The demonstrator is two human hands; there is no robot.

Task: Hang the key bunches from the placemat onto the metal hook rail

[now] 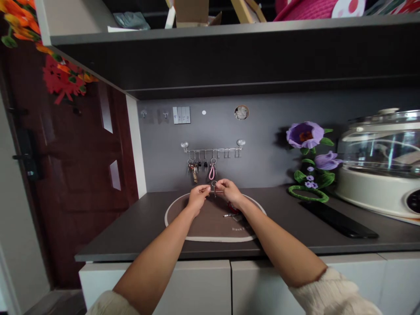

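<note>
Wall: grey backsplash (269, 109) beneath a dark overhead shelf (210, 57); keys (193, 171) hang from a metal rail (211, 150).
Surface: dark countertop (124, 232), its front edge just below an oval brown mat (210, 225).
Right: purple flower ornament (305, 135) beside a glass-lidded cooker (377, 166).
Left hand (198, 199): pinched together, just beside the ring.
Right hand (229, 192): clamped on a small metal key ring (214, 183), held above the mat, near the rail.

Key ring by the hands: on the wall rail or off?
Off. The key ring is between the left hand and right hand, below the wall rail.
</note>
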